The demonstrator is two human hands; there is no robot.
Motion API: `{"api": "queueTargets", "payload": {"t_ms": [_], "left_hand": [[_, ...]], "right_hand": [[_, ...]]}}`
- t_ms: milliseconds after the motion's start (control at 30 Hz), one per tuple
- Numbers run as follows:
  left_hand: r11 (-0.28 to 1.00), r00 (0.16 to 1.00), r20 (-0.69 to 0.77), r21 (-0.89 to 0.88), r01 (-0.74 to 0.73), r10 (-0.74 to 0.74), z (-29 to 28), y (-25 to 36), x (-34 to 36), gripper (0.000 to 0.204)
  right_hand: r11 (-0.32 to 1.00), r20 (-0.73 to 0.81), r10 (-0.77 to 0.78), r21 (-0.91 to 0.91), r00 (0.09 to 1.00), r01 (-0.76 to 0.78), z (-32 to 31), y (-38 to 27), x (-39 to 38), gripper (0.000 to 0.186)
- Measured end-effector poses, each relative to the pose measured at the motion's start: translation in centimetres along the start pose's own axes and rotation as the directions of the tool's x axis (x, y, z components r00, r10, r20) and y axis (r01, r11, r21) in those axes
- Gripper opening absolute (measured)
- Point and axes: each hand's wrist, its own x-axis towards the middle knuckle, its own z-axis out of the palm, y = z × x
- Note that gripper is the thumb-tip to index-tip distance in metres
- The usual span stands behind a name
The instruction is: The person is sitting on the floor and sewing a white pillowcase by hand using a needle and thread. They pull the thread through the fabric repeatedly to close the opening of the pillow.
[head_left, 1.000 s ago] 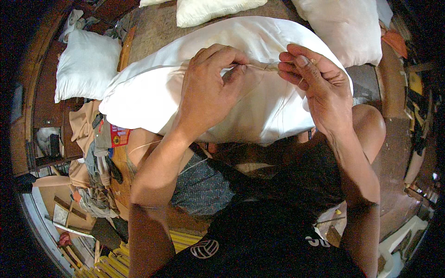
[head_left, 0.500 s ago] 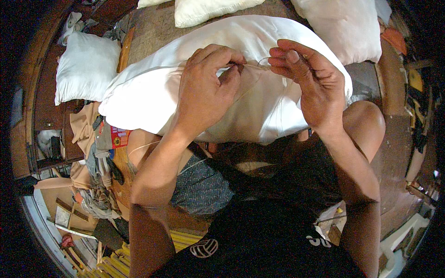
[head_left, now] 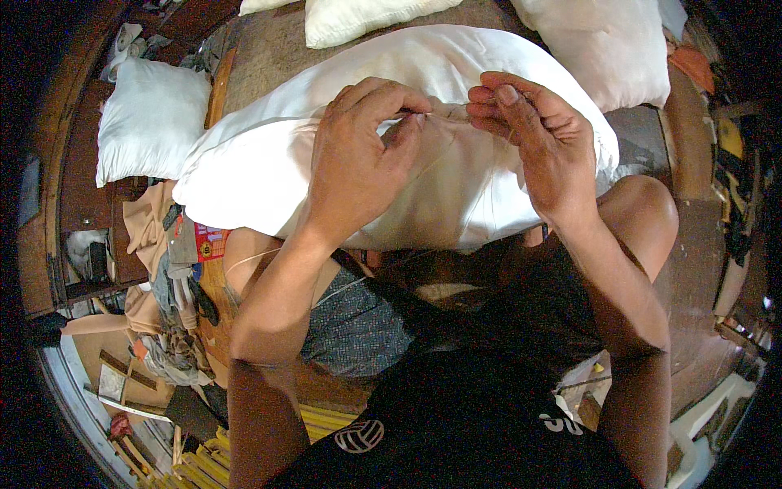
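A large white pillow (head_left: 252, 175) lies across my lap, its seam edge running between my hands. My left hand (head_left: 356, 159) pinches that seam between thumb and index finger. To the right, my right hand (head_left: 547, 143) has its thumb pressed on its fingers, closed on a thin sewing needle that the fingers mostly hide. Its fingertips are close to the seam, a short way from the left ones. Fine thread shows faintly over the pillow's cloth below the hands.
Other white pillows lie around: one at left (head_left: 153, 118), one at far right (head_left: 607, 53), one at the top (head_left: 379, 18). Crumpled clothes (head_left: 175, 354) are heaped at left beside a wooden cabinet (head_left: 85, 200). Yellow slats (head_left: 204, 464) show at lower left.
My right hand has moved slightly left, nearer the seam and my left hand. The curved thin piece between the hands no longer shows clearly. My left hand keeps its pinch.
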Motion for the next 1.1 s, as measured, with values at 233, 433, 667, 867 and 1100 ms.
{"api": "queueTargets", "payload": {"t_ms": [233,433,667,867,1100], "left_hand": [[0.997,0.997,0.069,0.075,0.021,-0.026,-0.5,0.2,-0.1,0.011],[0.980,0.998,-0.001,0.189,-0.060,0.061,-0.2,0.3,-0.5,0.010],[0.908,0.986,0.065,0.384,-0.167,0.154,-1.0,1.3,-0.1,0.012],[0.925,0.993,0.103,0.371,-0.085,0.050,-1.1,1.7,-0.3,0.011],[0.940,0.996,0.092,0.341,-0.029,-0.003,-1.1,2.4,-0.1,0.013]], "right_hand": [[0.954,0.119,0.180,0.222,0.976,-0.203,-0.5,0.1,0.3,0.030],[0.894,0.186,0.243,0.339,0.952,-0.294,-1.0,0.1,0.8,0.027],[0.899,0.127,0.230,0.351,0.965,-0.261,-0.7,1.1,1.2,0.026],[0.953,0.081,0.182,0.229,0.980,-0.196,0.0,0.8,0.8,0.029],[0.999,0.031,0.007,0.034,0.999,-0.008,0.2,0.4,0.7,0.026]]}}
